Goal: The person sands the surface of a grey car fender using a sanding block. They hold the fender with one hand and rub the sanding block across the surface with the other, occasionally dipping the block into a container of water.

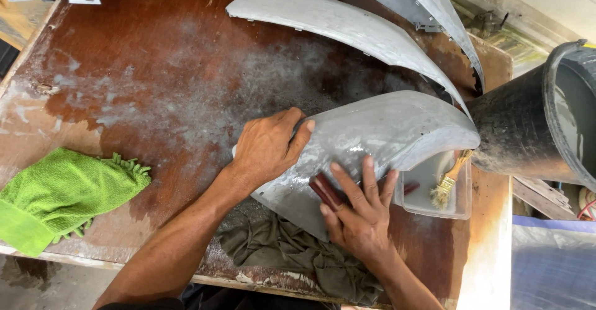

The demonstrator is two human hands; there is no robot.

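Grey curved panel point(372, 142) lies on the wooden table point(124, 68), over a dark rag point(292, 254); your left hand point(270, 145) presses it flat, fingers spread, gripping nothing; your right hand point(357, 214) holds a dark red block point(324, 190) against it with closed fingers.

A worn, reddish-brown wooden bench point(136, 68), dusted with grey-white smears, fills the daylit view, with bare concrete floor point(37, 285) below its edge.

No packages, labels, signs or screens anywhere in view.
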